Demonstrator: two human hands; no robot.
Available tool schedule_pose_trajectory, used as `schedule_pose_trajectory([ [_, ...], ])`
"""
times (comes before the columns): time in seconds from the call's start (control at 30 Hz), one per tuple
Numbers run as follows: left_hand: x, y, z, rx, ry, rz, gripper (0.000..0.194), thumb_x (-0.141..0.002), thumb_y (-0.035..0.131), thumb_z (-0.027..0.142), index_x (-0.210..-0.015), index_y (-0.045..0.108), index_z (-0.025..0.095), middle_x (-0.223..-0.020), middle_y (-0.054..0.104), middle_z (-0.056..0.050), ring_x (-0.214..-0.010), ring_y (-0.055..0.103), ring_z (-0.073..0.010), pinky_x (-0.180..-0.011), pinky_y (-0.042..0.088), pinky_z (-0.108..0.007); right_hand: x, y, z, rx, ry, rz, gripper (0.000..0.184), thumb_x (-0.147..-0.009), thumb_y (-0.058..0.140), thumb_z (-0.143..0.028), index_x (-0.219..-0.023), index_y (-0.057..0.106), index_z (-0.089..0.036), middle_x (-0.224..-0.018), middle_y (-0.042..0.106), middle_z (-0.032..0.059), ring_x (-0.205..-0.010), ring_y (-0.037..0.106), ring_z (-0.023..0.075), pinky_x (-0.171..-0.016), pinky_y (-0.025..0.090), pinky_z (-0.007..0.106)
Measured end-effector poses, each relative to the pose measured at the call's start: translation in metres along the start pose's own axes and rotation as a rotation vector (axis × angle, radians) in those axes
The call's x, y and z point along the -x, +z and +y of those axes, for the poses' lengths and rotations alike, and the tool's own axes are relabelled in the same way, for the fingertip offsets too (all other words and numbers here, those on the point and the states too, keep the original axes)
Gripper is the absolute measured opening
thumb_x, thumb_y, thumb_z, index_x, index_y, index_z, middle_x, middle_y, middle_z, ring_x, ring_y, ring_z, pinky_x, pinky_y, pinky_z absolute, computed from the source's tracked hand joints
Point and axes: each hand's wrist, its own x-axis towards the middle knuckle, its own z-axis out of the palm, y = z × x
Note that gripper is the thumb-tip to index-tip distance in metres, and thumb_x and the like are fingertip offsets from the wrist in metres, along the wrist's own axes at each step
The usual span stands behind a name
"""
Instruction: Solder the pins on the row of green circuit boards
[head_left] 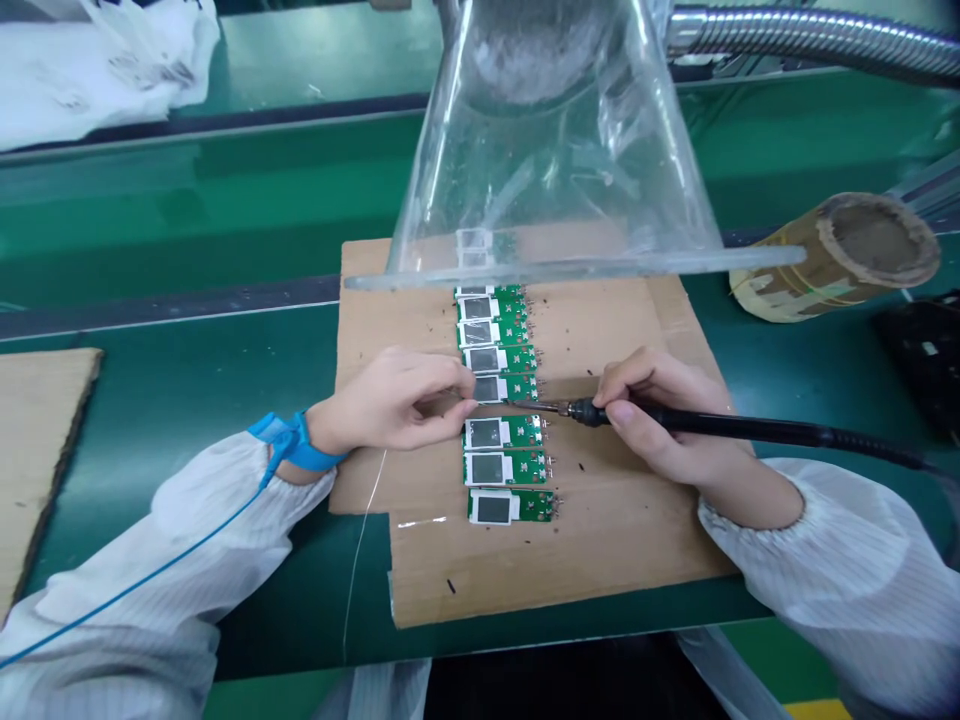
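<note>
My right hand point(667, 410) grips a black soldering iron point(720, 424), its metal tip pointing left over a green circuit board point(517, 388) with a small grey screen. At that board's left end my left hand point(397, 398) is closed in a pinch. A thin solder wire point(364, 530) trails from below this hand down to the table's front edge; its end at the fingertips is too fine to make out clearly. Several like boards lie in a column, among them a lower board point(493, 507) nearest me. The farthest ones show through clear plastic.
Beneath the boards is a cardboard sheet point(600, 560) with dark specks. A clear plastic hood point(555, 180) hangs over its far part, joined to a metal hose point(810, 35). A taped cardboard tube point(832, 260) stands at right. More cardboard point(45, 450) lies at left.
</note>
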Motion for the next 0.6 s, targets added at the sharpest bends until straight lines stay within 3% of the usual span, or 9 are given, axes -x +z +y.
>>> schedule_pose_trajectory([
  [0.6,-0.0005,0.002,-0.0019,-0.026,0.017,-0.04,0.009,-0.103,0.06,0.021,-0.094,0.062,0.02,-0.061,0.053,0.008,-0.052,0.048,-0.0074,-0.05,0.031,-0.024,-0.0033,-0.0015,-0.001,0.062,-0.066,-0.044,0.011,-0.105,0.062,-0.029,-0.096,0.063,-0.024,-0.077,0.062,-0.0003,-0.058,0.054,0.0124,-0.051,0.04,0.029],
])
